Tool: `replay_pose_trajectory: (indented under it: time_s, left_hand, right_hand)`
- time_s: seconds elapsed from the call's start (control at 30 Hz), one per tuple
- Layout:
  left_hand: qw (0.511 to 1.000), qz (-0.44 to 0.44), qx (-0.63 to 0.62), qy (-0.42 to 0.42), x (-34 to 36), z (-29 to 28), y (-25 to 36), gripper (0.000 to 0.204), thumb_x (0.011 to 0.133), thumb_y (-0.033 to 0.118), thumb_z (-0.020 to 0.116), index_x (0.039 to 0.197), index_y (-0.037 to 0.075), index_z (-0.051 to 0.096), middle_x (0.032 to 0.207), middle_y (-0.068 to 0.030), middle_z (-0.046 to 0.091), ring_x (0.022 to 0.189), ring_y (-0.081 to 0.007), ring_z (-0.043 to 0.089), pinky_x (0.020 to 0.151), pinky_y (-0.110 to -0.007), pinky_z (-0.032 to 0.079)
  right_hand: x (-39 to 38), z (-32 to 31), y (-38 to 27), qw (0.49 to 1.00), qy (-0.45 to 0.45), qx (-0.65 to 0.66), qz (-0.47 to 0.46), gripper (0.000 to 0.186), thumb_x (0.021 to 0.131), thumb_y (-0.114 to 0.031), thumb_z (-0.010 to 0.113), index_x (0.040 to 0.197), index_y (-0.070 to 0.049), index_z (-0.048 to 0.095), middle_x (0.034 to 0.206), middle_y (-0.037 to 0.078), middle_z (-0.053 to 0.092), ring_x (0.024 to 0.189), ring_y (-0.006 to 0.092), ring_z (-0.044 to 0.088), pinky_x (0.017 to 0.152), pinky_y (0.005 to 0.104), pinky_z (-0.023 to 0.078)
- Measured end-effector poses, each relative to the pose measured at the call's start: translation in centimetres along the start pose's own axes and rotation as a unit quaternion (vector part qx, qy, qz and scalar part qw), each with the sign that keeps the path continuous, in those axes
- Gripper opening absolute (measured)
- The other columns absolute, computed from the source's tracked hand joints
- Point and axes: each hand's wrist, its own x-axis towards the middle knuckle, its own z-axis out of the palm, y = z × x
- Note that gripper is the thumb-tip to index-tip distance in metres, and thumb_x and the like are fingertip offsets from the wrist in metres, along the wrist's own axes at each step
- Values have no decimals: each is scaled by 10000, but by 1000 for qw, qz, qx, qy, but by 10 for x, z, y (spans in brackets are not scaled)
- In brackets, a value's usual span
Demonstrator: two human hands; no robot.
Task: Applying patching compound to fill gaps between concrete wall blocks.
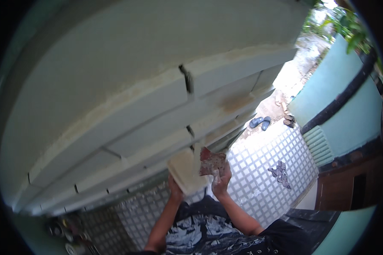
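My left hand is wrapped round the edge of a cream-coloured, flat-sided rectangular piece, which stands tilted in front of my chest. Close beside it, my right hand grips a worn, reddish-brown scraper-like tool with a broad, flared end. Whitish smears mark this tool and the fingers that hold it. The tool's flared end comes right up to the cream piece; whether they touch I cannot tell. Just beyond both hands rises a pale panelled wall with long seams and several dark gaps.
White-and-grey tiled floor runs below. A crumpled cloth and dark blue slippers lie on the right. A black pipe crosses a light green wall. Brown woodwork stands lower right; dim clutter sits lower left.
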Motion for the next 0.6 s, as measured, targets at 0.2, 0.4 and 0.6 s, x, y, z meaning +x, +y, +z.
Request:
replay_pose_trajectory:
  time_s: [0.2, 0.4, 0.6]
  left_hand:
    - [997, -55, -50, 17, 31, 58, -4, 587, 918, 536, 337, 1308, 108, 431, 1206, -91, 558, 1061, -237, 582, 915, -388, 480]
    - [994, -66, -84, -18, 35, 68, -22, 583, 928, 541, 299, 1295, 111, 440, 1190, -89, 561, 1042, -221, 585, 896, -377, 485]
    - [999, -27, -4, 36, 26, 86, -42, 590, 932, 553, 281, 1291, 115, 445, 1179, -65, 561, 1053, -195, 564, 907, -362, 466]
  right_hand:
    - [26, -45, 2, 967, -105, -230, -10, 336, 783, -2, 559, 1105, 64, 492, 946, 160, 609, 840, 231, 613, 762, 338, 482]
    - [50, -44, -3, 915, -189, -348, -73, 378, 750, -58, 626, 1082, 78, 506, 842, 243, 614, 728, 372, 625, 644, 403, 501]
    - [65, -39, -4, 937, -183, -295, -20, 333, 793, -76, 600, 1091, 45, 513, 770, 244, 615, 652, 391, 619, 576, 432, 495]
